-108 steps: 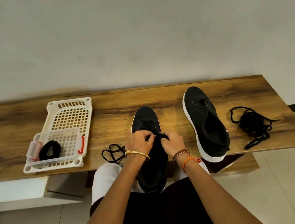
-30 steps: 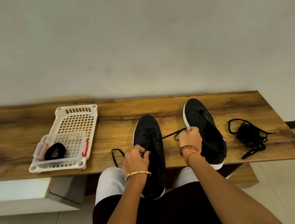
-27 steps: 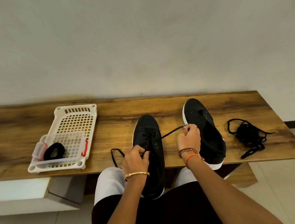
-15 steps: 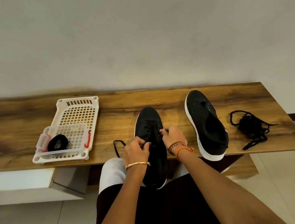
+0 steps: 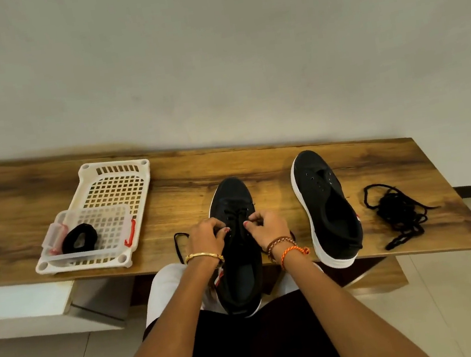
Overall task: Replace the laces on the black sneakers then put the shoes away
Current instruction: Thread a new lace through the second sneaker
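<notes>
Black lace [image 5: 180,243] slack gone; hands [image 5: 206,238] back together.

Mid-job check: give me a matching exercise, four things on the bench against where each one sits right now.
Things:
1. lace coil
2. lace pile
3. unlaced shoe
4. laced shoe

Places:
A. under both hands
B. far right of the bench
C. in the clear box on the tray
D. between the other shoe and the pile

Pairs: 1-C, 2-B, 3-D, 4-A
</notes>
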